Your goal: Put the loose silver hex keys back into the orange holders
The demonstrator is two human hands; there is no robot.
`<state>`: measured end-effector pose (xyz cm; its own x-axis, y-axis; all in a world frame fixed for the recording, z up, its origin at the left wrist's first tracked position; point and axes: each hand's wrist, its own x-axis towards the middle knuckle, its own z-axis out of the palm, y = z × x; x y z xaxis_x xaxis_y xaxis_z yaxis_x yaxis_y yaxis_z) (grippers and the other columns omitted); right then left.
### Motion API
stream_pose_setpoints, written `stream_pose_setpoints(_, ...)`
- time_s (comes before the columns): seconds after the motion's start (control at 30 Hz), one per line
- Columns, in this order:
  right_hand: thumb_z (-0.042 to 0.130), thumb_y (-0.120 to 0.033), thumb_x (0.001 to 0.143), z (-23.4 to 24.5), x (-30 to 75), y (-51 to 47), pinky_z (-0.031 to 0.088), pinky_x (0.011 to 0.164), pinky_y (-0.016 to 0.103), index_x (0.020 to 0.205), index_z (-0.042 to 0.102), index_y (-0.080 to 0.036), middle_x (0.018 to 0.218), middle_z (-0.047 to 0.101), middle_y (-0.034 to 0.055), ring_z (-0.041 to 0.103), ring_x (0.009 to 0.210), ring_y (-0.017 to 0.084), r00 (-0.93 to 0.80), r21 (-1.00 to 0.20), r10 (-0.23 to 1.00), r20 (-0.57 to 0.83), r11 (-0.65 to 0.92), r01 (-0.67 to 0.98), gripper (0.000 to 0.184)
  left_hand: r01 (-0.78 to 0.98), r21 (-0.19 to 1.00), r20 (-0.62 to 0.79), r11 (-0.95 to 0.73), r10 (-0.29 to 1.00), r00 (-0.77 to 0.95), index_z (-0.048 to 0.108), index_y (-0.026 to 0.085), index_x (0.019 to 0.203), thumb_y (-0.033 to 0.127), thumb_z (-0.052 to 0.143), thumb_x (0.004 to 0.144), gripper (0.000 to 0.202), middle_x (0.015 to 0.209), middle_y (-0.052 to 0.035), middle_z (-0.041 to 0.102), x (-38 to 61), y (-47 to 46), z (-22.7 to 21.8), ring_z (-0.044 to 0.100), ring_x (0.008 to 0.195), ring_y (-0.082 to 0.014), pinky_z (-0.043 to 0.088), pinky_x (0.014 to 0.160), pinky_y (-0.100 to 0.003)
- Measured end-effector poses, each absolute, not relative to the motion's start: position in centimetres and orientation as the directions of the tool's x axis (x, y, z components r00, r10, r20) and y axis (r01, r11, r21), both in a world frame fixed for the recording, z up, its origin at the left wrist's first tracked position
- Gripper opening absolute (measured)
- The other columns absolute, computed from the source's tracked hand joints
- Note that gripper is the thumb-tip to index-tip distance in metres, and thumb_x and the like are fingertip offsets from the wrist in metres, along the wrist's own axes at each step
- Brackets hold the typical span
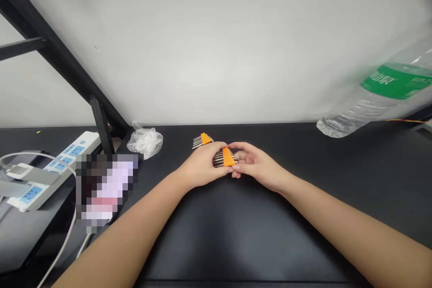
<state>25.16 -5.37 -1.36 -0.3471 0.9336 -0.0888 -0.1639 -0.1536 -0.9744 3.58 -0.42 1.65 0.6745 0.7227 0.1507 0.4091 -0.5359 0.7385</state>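
My left hand (pixel 201 164) and my right hand (pixel 259 166) meet over the middle of the black table. Between them is a hex key set (pixel 228 157), several metal keys fanned in an orange holder. The left thumb and fingers close around its left side, over the keys. At its right end, the right thumb and forefinger pinch the holder's edge, the other fingers curled behind. A second set of metal keys in an orange clip (pixel 205 138) lies on the table just behind my left hand, which partly covers it.
A crumpled clear plastic bag (pixel 146 141) lies at the back left. Farther left are a white power strip (pixel 64 166) with cables and a blurred-out phone-like object (pixel 110 186). A large plastic bottle (pixel 381 90) stands at the back right by the wall. A black metal frame (pixel 67 54) rises on the left.
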Motion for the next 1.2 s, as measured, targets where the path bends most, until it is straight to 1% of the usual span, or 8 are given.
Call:
stream_pose_setpoints(0.17, 0.079, -0.032, 0.086, -1.4, 25.3, -5.4, 0.054, 0.073, 0.035, 0.131, 0.055, -0.024, 0.091, 0.069, 0.0028, 0.066, 0.074, 0.017, -0.303, -0.968, 0.945, -0.122, -0.181, -0.176, 0.052, 0.371, 0.716, 0.204, -0.591, 0.685, 0.699, 0.062, 0.022, 0.096, 0.038, 0.067, 0.09, 0.017, 0.089, -0.0005, 0.067, 3.7, -0.3, 1.9, 0.06, 0.079, -0.0169, 0.048, 0.072, -0.03)
stream_pose_setpoints(0.33, 0.077, -0.037, 0.088, -1.5, 25.3, -5.5, 0.05, 0.067, 0.031, 0.122, 0.06, -0.023, 0.083, 0.064, 0.0003, 0.06, 0.067, 0.014, -0.237, -0.949, 0.964, -0.119, -0.181, -0.259, 0.041, 0.406, 0.679, 0.205, -0.612, 0.689, 0.695, 0.058, 0.022, 0.087, 0.035, 0.071, 0.085, 0.019, 0.074, 0.0039, 0.056, 3.2, 0.1, 1.7, 0.049, 0.067, -0.0131, 0.039, 0.064, -0.027)
stream_pose_setpoints(0.5, 0.074, -0.043, 0.09, -1.5, 25.3, -5.3, 0.042, 0.057, 0.026, 0.102, 0.061, -0.022, 0.075, 0.058, -0.0024, 0.053, 0.059, 0.011, -0.17, -0.939, 0.979, -0.111, -0.16, -0.305, 0.027, 0.413, 0.67, 0.201, -0.617, 0.686, 0.699, 0.056, 0.022, 0.085, 0.034, 0.074, 0.083, 0.022, 0.068, 0.0058, 0.046, 2.9, 0.4, 1.4, 0.043, 0.064, -0.0121, 0.034, 0.062, -0.027)
stream_pose_setpoints(0.7, 0.063, -0.06, 0.094, -1.7, 24.9, -5.2, 0.034, 0.044, 0.023, 0.084, 0.06, -0.019, 0.071, 0.063, 0.0009, 0.048, 0.048, 0.009, -0.153, -0.984, 0.978, -0.143, -0.157, -0.088, 0.043, 0.418, 0.663, 0.196, -0.62, 0.684, 0.703, 0.055, 0.022, 0.083, 0.035, 0.073, 0.083, 0.022, 0.069, 0.0049, 0.047, 3.2, 0.2, 1.6, 0.043, 0.065, -0.0125, 0.034, 0.062, -0.027)
stream_pose_setpoints(0.8, 0.058, -0.067, 0.094, -1.7, 24.7, -5.3, 0.026, 0.037, 0.022, 0.073, 0.056, -0.019, 0.056, 0.054, -0.0015, 0.04, 0.039, 0.008, -0.1, -0.99, 0.985, -0.14, -0.14, 0.013, 0.052, 0.407, 0.675, 0.191, -0.616, 0.679, 0.709, 0.053, 0.021, 0.081, 0.036, 0.074, 0.082, 0.025, 0.069, 0.005, 0.047, 3.4, -0.1, 1.8, 0.042, 0.065, -0.0122, 0.033, 0.062, -0.027)
stream_pose_setpoints(0.9, 0.057, -0.07, 0.092, -1.5, 24.6, -5.4, 0.021, 0.034, 0.023, 0.066, 0.049, -0.02, 0.045, 0.045, -0.0036, 0.033, 0.034, 0.007, -0.021, -0.991, 0.991, -0.131, -0.132, -0.024, 0.057, 0.378, 0.695, 0.203, -0.612, 0.671, 0.713, 0.05, 0.021, 0.079, 0.037, 0.074, 0.082, 0.029, 0.069, 0.0055, 0.046, 3.5, -0.2, 2.0, 0.042, 0.064, -0.0116, 0.033, 0.062, -0.027)
stream_pose_setpoints(1.07, 0.06, -0.066, 0.093, -0.8, 25.1, -5.0, 0.022, 0.036, 0.023, 0.062, 0.038, -0.022, 0.042, 0.036, -0.0065, 0.027, 0.033, 0.006, 0.04, -0.978, 0.993, -0.111, -0.102, -0.18, 0.058, 0.386, 0.696, 0.211, -0.606, 0.686, 0.696, 0.054, 0.021, 0.08, 0.036, 0.073, 0.082, 0.024, 0.066, 0.0061, 0.044, 3.0, 0.2, 1.8, 0.041, 0.062, -0.0112, 0.032, 0.06, -0.027)
stream_pose_setpoints(1.2, 0.062, -0.067, 0.091, -0.3, 26.9, -4.4, 0.02, 0.036, 0.023, 0.062, 0.034, -0.023, 0.042, 0.033, -0.0071, 0.025, 0.034, 0.006, 0.035, -0.983, 0.985, -0.172, -0.169, -0.072, 0.059, 0.432, 0.659, 0.215, -0.616, 0.705, 0.676, 0.054, 0.021, 0.078, 0.035, 0.072, 0.082, 0.024, 0.066, 0.0057, 0.047, 2.4, 0.7, 1.7, 0.043, 0.063, -0.0117, 0.034, 0.062, -0.027)
